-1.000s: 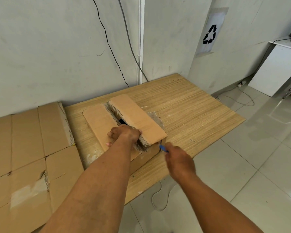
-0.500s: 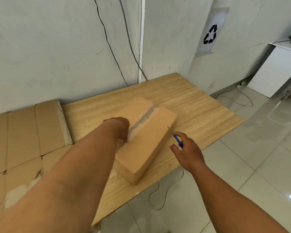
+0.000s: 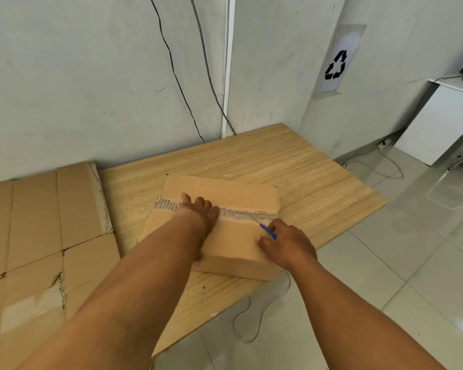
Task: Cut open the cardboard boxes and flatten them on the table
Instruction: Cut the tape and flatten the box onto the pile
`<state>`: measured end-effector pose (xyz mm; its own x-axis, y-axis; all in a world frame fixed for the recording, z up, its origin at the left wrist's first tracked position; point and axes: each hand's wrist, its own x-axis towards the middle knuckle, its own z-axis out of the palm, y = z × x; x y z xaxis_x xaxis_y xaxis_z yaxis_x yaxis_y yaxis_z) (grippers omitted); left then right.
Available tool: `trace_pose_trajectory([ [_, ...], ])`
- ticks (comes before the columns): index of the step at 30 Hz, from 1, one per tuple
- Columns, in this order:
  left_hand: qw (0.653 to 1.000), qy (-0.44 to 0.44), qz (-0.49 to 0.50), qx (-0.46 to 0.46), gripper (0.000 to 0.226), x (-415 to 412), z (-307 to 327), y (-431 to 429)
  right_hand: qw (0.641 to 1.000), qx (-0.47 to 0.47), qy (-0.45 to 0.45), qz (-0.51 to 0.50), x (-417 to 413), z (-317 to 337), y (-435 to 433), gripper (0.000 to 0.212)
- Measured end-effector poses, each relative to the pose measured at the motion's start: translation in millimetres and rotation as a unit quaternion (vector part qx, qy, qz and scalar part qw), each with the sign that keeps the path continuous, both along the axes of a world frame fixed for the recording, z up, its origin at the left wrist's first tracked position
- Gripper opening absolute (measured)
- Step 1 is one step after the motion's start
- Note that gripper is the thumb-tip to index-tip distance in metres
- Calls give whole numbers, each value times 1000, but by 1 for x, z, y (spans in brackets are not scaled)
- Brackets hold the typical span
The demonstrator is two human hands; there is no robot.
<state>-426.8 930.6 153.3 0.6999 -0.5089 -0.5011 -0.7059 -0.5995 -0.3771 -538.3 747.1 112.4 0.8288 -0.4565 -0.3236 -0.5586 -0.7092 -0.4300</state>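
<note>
A brown cardboard box point(image 3: 225, 190) lies flat on the wooden table point(image 3: 305, 172), its taped middle seam point(image 3: 241, 210) facing up and running left to right. My left hand point(image 3: 198, 209) presses down on the seam near its middle with the fingers spread. My right hand point(image 3: 286, 241) rests on the box's right part and grips a blue cutter point(image 3: 267, 231), whose blade tip touches the seam's right end.
Flattened cardboard point(image 3: 38, 222) lies in a stack at the table's left. The wall with hanging cables point(image 3: 177, 76) runs behind. Past the table's right and front edges is tiled floor with a loose cable point(image 3: 251, 316). A white cabinet point(image 3: 439, 124) stands far right.
The box, open-flapped a second ago, has been turned over and set down with a taped seam up. My left hand now presses it, and my right hand brought the cutter onto the seam.
</note>
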Motion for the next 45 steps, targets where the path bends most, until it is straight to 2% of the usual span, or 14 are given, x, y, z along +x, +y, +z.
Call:
trace_pose_trajectory([
  [1, 1000, 21, -9, -20, 143, -4, -2, -6, 999, 35, -17, -20, 0, -1, -2, 28],
  [3, 996, 61, -22, -57, 152, -17, -7, -26, 991, 122, -38, -46, 0, -4, -7, 25],
  [7, 994, 40, -89, -54, 134, -28, -10, -50, 950, 256, -61, -165, 0, 0, -16, 39],
  [9, 992, 19, -114, -43, 129, -25, -6, -47, 938, 288, -45, -186, -1, 3, -22, 32],
  [12, 988, -20, -152, -28, 131, -18, -4, -45, 960, 232, -81, -134, -6, 0, -34, 16],
  [14, 981, -56, -183, -20, 132, -14, -2, -42, 975, 165, -103, -108, -11, -1, -41, 18],
  [18, 974, -78, -214, -17, 134, -10, -3, -37, 994, 60, -81, -46, -20, 2, -45, 23],
  [24, 972, -83, -218, -18, 130, -15, -1, -39, 995, -66, -32, 60, -21, 9, -39, 20],
  [33, 971, -81, -225, -26, 136, -17, -2, -35, 975, -152, -4, 161, -24, 28, -26, 15],
  [39, 972, -80, -220, -24, 138, -21, -3, -33, 975, -145, -3, 166, -29, 29, -18, 15],
  [43, 967, -106, -228, -36, 132, -21, 1, -32, 965, -217, 8, 144, -26, 40, -29, 23],
  [45, 965, -124, -226, -52, 127, -20, 3, -35, 965, -223, 19, 137, -24, 43, -30, 25],
])
